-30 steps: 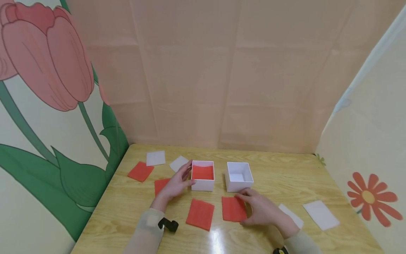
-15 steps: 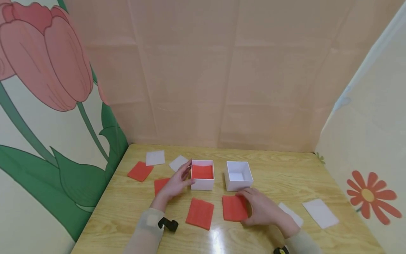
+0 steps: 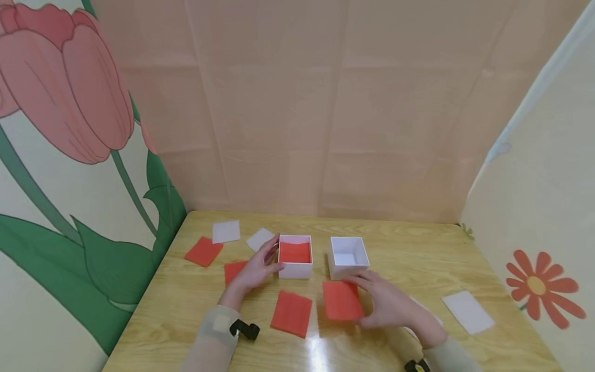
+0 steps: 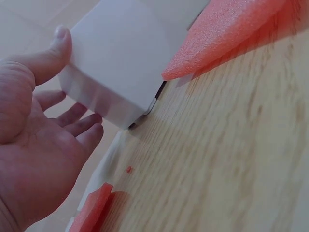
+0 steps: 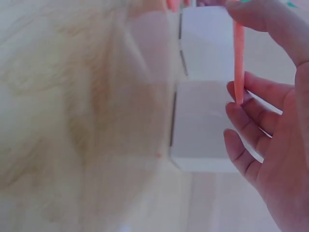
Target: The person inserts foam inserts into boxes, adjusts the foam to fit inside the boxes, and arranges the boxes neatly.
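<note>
My right hand [image 3: 388, 302] pinches a red foam square [image 3: 341, 301] between thumb and fingers, lifted off the wooden tabletop. In the right wrist view the foam square [image 5: 239, 63] shows edge-on, thin and upright. Just beyond that hand stands a white open-topped box [image 3: 348, 258], its white inside visible. My left hand [image 3: 255, 268] rests at the left side of a second white box [image 3: 295, 269], which has red foam [image 3: 295, 253] inside. In the left wrist view, the loosely extended fingers and thumb lie against that box [image 4: 116, 48].
Another red foam square [image 3: 292, 313] lies in front of the boxes. At left are more red squares [image 3: 204, 251] and white squares [image 3: 226, 232]. White sheets [image 3: 468, 312] lie on the right of the table [image 3: 418, 248]. Printed cloths hang around the table.
My right hand has raised the red foam square from the tabletop, tilting it toward the right-hand box. My left hand stays beside the left-hand box.
</note>
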